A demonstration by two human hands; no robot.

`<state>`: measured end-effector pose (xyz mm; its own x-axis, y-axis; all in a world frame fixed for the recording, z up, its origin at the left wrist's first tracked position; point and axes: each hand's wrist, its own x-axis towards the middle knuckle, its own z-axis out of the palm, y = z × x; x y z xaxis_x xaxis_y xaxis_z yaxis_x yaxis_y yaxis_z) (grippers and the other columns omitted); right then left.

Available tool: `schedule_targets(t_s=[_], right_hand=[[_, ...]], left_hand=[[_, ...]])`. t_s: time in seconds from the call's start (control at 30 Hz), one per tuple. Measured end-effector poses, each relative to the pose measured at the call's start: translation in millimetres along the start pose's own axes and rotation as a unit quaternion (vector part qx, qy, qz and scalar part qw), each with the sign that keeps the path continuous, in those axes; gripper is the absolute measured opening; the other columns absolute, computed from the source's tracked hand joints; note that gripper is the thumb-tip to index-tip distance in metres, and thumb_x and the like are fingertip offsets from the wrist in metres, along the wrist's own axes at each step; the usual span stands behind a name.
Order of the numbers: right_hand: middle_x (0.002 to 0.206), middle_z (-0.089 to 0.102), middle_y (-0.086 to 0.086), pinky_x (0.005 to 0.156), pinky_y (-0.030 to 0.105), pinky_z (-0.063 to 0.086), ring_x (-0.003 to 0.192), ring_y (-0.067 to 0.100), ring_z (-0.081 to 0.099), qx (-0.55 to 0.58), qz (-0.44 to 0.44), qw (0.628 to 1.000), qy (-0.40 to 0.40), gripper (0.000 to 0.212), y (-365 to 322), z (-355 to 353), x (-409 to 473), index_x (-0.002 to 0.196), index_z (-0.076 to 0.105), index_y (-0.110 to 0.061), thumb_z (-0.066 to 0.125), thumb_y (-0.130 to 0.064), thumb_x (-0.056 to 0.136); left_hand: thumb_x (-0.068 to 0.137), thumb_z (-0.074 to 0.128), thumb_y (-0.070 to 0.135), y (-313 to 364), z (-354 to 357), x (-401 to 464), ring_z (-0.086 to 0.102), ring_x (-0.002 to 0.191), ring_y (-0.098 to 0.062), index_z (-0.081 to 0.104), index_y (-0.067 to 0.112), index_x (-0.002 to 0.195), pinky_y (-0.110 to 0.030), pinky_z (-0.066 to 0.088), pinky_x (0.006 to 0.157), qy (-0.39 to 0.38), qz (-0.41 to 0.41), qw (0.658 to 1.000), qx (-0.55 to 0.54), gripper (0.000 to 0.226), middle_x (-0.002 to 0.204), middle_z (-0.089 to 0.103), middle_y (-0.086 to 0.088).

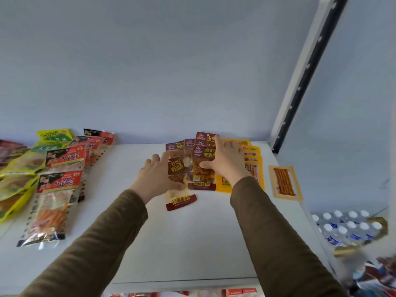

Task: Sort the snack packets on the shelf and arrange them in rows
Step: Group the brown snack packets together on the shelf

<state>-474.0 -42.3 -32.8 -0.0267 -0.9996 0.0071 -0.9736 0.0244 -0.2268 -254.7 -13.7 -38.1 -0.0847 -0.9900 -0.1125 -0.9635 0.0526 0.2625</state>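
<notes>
Left hand (157,174) pinches tilted dark-red packet (177,181), long axis near-far, just left of dark-red row (202,159) at far shelf (192,243) centre. Right hand (225,161) grips row's front packet, thumb beneath. Left hand nearer the stray.

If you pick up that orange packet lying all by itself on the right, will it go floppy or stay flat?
Probably a bit floppy: the lone orange packet looks like thin flat film with sticks sealed inside, which may stiffen it lengthwise. It is likely light. Its glossy face could slide easily on the smooth white shelf.
</notes>
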Motion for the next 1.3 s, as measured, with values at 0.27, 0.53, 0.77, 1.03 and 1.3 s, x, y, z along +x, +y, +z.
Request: schedule_targets(t_s=[0.27, 0.53, 0.77, 1.03, 1.3], right_hand=[[0.164, 0.024, 0.016, 0.121, 0.062, 0.012, 0.150, 0.042, 0.016, 0.046, -0.030, 0.997, -0.054, 0.116, -14, 4, 18, 0.161, 0.003, -0.025, 0.068, -0.072, 0.077], [0.152, 0.037, 0.016, 0.116, 0.056, 0.031, 0.140, 0.037, 0.039, 0.161, -0.088, 0.983, -0.004, 0.112, -43, 23, 17, 0.160, -0.003, -0.031, 0.079, -0.039, 0.084], [0.155, 0.036, 0.006, 0.065, 0.010, 0.044, 0.127, 0.020, 0.053, 0.380, -0.053, 0.923, 0.032, 0.115, -52, 24, 14, 0.157, -0.009, -0.046, 0.075, -0.008, 0.088], [0.140, 0.055, -0.005, 0.090, 0.045, 0.060, 0.119, 0.017, 0.064, 0.636, -0.073, 0.768, -0.006, 0.093, -43, 2, -10, 0.149, 0.025, -0.059, 0.070, -0.002, 0.090], [0.131, 0.065, -0.004, 0.097, 0.043, 0.055, 0.122, 0.016, 0.063, 0.711, -0.096, 0.689, -0.102, 0.088, -73, 19, -37, 0.149, 0.038, -0.045, 0.074, 0.001, 0.083]], left_hand=[[0.074, 0.092, 0.024, -13, 15, 4, 0.047, 0.133, -0.030, 0.016, 0.039, 0.153, -0.041, 0.058, 0.096, 0.074, 0.030, 0.981, -0.177, 0.110, 0.146, 0.023, 0.003], [0.072, 0.091, 0.003, -20, 21, 9, 0.044, 0.137, -0.027, -0.001, 0.043, 0.159, -0.026, 0.055, 0.084, 0.106, -0.041, 0.945, -0.306, 0.133, 0.157, 0.016, 0.000], [0.077, 0.087, 0.001, -25, 17, 2, 0.072, 0.103, -0.020, -0.001, 0.044, 0.158, -0.044, 0.063, 0.086, 0.129, -0.081, 0.884, -0.443, 0.127, 0.123, 0.068, -0.004], [0.100, 0.064, 0.012, -41, 7, -5, 0.075, 0.094, -0.017, 0.045, 0.028, 0.136, -0.031, 0.062, 0.064, 0.168, -0.121, 0.791, -0.576, 0.044, 0.124, 0.070, -0.001], [0.106, 0.042, 0.055, -17, -18, -28, 0.074, 0.108, -0.030, 0.047, 0.018, 0.139, -0.039, 0.064, 0.079, 0.061, -0.039, 0.680, -0.730, 0.049, 0.121, 0.073, -0.013]])
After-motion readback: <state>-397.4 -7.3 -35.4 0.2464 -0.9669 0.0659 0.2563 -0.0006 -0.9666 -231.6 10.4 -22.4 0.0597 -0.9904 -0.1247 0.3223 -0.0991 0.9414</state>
